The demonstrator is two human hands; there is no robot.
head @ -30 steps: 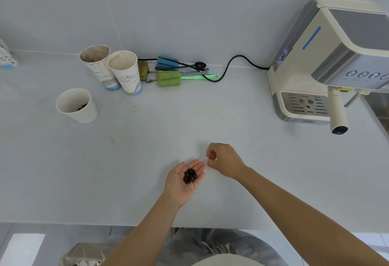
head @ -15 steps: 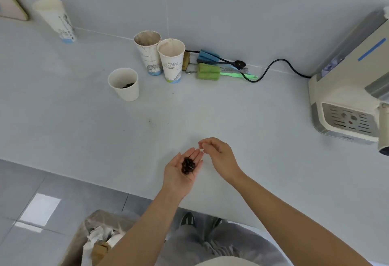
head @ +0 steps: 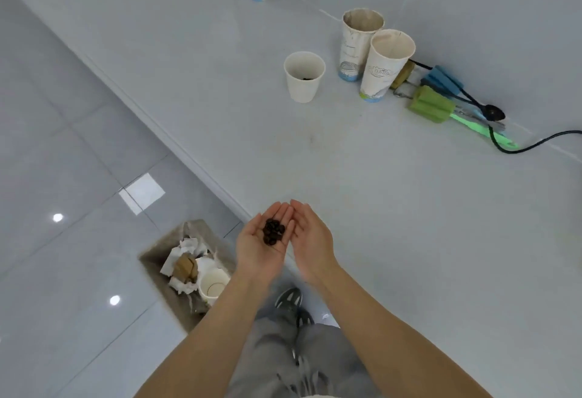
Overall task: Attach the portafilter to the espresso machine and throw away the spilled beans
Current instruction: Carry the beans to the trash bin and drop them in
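Several dark roasted coffee beans [head: 273, 232] piled in cupped palm of left hand [head: 263, 245], fingers spread flat, palm up. Right hand [head: 310, 240] open too, held edge-on, touching left hand's right side, nothing gripped. Both hands over near edge of pale grey worktop [head: 409, 208]. Brown square waste bin [head: 189, 268] on floor just left of left hand, crumpled paper and cup inside. Small white paper cup [head: 304, 76] stands well beyond hands; two tall printed paper cups [head: 374, 54] right of it.
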